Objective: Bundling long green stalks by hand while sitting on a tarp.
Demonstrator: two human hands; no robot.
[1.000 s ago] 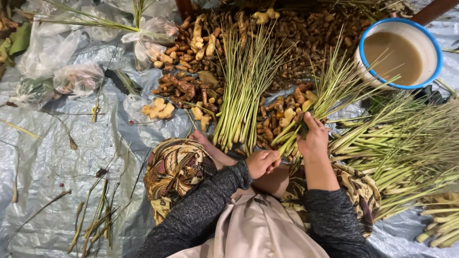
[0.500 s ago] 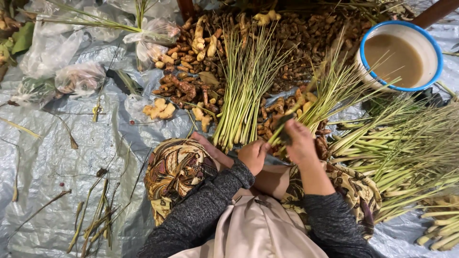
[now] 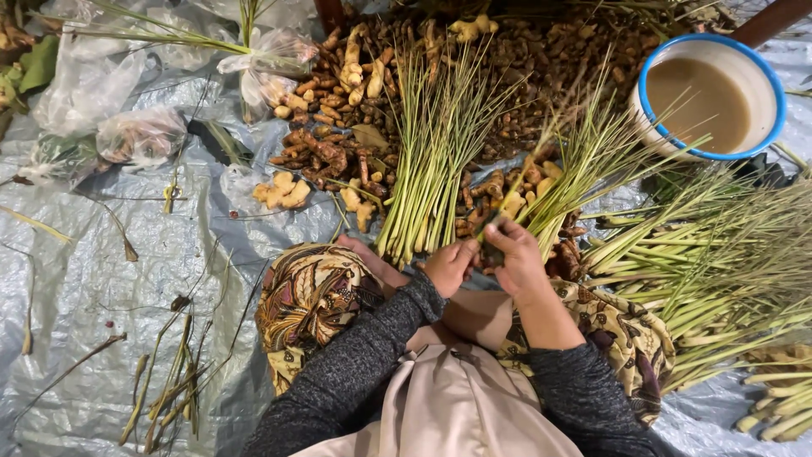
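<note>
1. Sitting on a grey tarp (image 3: pixel 101 279), a person works with both hands close together just above the lap, over a batik cloth (image 3: pixel 313 296).
2. Right hand (image 3: pixel 518 258): fingers curled shut around the base of a small lemongrass bundle (image 3: pixel 575 165), whose leaves fan up and to the right. A second ago this hand lay farther right and higher, resting on the stalks; it has since drawn in toward the body, bringing the bundle with it.
3. Left hand (image 3: pixel 448 267): fingers bent closed beside the right hand, touching the bundle's base. Whether it grips a stalk or a small tool cannot be told. It has shifted only slightly.
4. Meaning of the change: judged from the posture, the bundle has been gathered up from the spread and its root ends are now being handled at the fingertips.
5. Second lemongrass bundle (image 3: pixel 431 161): lies flat just left of the hands, untouched and unmoved.
6. Loose stalks (image 3: pixel 719 271): a large heap at the right, near the right forearm.
7. Roots (image 3: pixel 338 135): a brown and yellow pile beyond the hands.
8. Bowl (image 3: pixel 774 76): blue-rimmed, holding cloudy liquid, upper right, well apart.
9. Plastic bags (image 3: pixel 135 135): at the upper left.
</note>
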